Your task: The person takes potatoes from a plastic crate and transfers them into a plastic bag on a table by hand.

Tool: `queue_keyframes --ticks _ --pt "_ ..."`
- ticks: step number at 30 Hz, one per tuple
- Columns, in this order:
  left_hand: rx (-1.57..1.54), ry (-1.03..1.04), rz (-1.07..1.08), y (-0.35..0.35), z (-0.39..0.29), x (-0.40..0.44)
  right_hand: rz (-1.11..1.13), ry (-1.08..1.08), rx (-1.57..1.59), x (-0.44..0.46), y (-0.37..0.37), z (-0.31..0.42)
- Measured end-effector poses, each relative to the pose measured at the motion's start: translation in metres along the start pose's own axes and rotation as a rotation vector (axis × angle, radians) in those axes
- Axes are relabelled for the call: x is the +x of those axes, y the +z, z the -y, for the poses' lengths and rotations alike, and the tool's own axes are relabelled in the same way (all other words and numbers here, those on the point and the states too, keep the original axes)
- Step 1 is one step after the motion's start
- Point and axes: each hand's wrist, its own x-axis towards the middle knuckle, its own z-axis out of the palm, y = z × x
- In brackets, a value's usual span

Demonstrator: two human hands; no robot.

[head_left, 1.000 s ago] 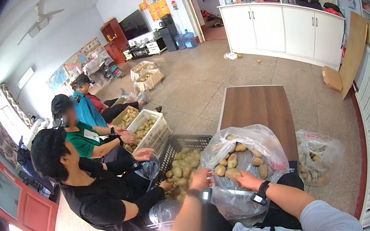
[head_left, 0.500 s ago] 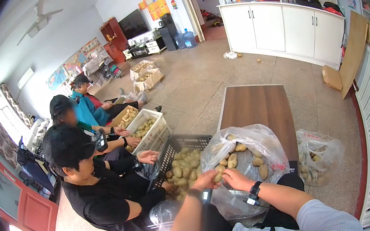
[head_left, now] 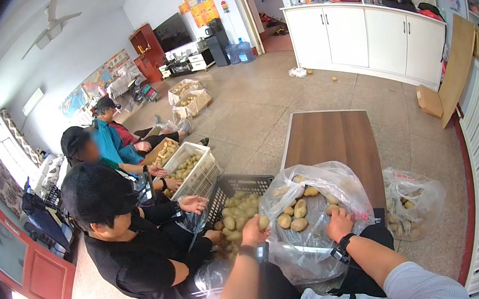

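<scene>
My left hand is closed around a potato, over the boundary between the dark plastic crate and the clear plastic bag. Inside the open bag, my right hand reaches down with curled fingers onto a potato at the right side; the hand covers most of what lies under it. Several more potatoes, such as a potato, lie in the bag, left of my right hand. Many paler potatoes fill the crate to the left.
A brown-topped table stands beyond the bag. Another bag of potatoes rests on the floor at right. Close on my left sits a co-worker in black, reaching into the crate. Farther back are other people, a white crate and boxes of potatoes.
My hands have moved apart from a shared potato: the left toward the crate with a potato, the right into the bag's right side. The nearest co-worker's head has leaned forward.
</scene>
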Motion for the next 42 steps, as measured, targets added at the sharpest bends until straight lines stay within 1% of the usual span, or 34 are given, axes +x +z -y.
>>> queue_keyframes --ticks 1,2,3,4,5,7,8,10,11,12,14,16,17,18,19,20,22,23,25,26,28,29,31,33,37,39,40,42 --pt "-0.073 0.034 -0.039 -0.001 -0.001 -0.001 0.001 0.001 0.001 0.001 0.003 -0.002" --pt "-0.072 0.034 -0.04 -0.004 -0.003 -0.002 0.032 0.02 -0.032 0.002 0.007 -0.005" --pt "-0.138 0.019 -0.091 -0.007 -0.004 -0.003 0.063 0.038 -0.066 0.003 0.01 -0.007" --pt "-0.205 0.005 -0.14 -0.01 -0.006 -0.003 0.063 0.038 -0.066 0.002 0.009 -0.007" --pt "-0.205 0.005 -0.139 -0.012 -0.006 -0.003 0.066 0.03 -0.054 0.001 0.008 -0.006" --pt "-0.249 0.048 -0.294 -0.017 -0.007 0.0 0.068 0.023 -0.043 0.0 0.008 -0.008" --pt "-0.249 0.049 -0.293 -0.021 -0.006 0.001 0.056 0.012 -0.045 0.001 0.014 -0.011" --pt "-0.215 0.132 -0.307 -0.031 -0.002 0.005 0.043 0.0 -0.048 0.002 0.026 -0.018" --pt "-0.217 0.133 -0.307 -0.048 0.006 0.014 0.025 -0.004 -0.079 0.005 0.038 -0.023" --pt "0.343 0.381 -0.336 -0.072 0.018 0.027 0.007 -0.008 -0.111 0.006 0.044 -0.026" --pt "0.909 0.617 -0.347 -0.064 0.012 0.018 0.04 -0.037 -0.137 0.0 0.039 -0.023" --pt "0.044 0.226 -0.509 -0.039 0.001 0.003 0.072 -0.065 -0.162 -0.003 0.036 -0.021" --pt "0.044 0.227 -0.509 -0.054 0.009 0.012 0.09 -0.079 -0.157 -0.004 0.037 -0.021" --pt "0.592 0.44 -0.467 -0.085 0.026 0.032 0.108 -0.093 -0.153 -0.004 0.037 -0.02" --pt "1.142 0.641 -0.395 -0.093 0.027 0.032 0.107 -0.093 -0.153 -0.004 0.036 -0.02" --pt "1.141 0.641 -0.396 -0.099 0.028 0.036 0.126 -0.116 -0.14 -0.004 0.036 -0.021" --pt "1.704 0.63 -0.468 -0.104 0.026 0.039 0.145 -0.14 -0.127 -0.006 0.032 -0.02" --pt "1.704 0.63 -0.469 -0.094 0.016 0.03 0.165 -0.132 -0.099 -0.007 0.027 -0.016" --pt "1.762 0.438 -0.323 -0.074 -0.002 0.009 0.186 -0.124 -0.071 -0.007 0.025 -0.014" --pt "1.763 0.438 -0.322 -0.072 -0.002 0.004 0.192 -0.116 -0.036 -0.006 0.027 -0.015" --pt "1.827 0.44 -0.408 -0.067 -0.001 -0.001 0.197 -0.106 0.001 -0.006 0.028 -0.015" --pt "1.829 0.442 -0.407 -0.066 -0.002 -0.002 0.221 -0.101 0.022 -0.006 0.026 -0.013" --pt "1.833 0.338 -0.408 -0.064 -0.005 -0.003 0.244 -0.095 0.043 -0.005 0.023 -0.011" --pt "1.84 0.319 -0.414 -0.071 -0.004 0.005 0.297 -0.08 0.065 -0.005 0.017 -0.007" --pt "1.864 0.24 -0.437 -0.1 0.009 0.038 0.33 -0.048 0.1 -0.007 0.009 -0.001" --pt "1.885 0.208 -0.424 -0.096 0.006 0.034 0.34 -0.016 0.202 -0.004 0.018 -0.005" --pt "1.904 0.175 -0.412 -0.093 0.005 0.031 0.339 -0.016 0.203 -0.003 0.021 -0.006" --pt "1.936 0.142 -0.419 -0.087 0.003 0.027 0.315 -0.035 0.325 -0.002 0.027 -0.01"
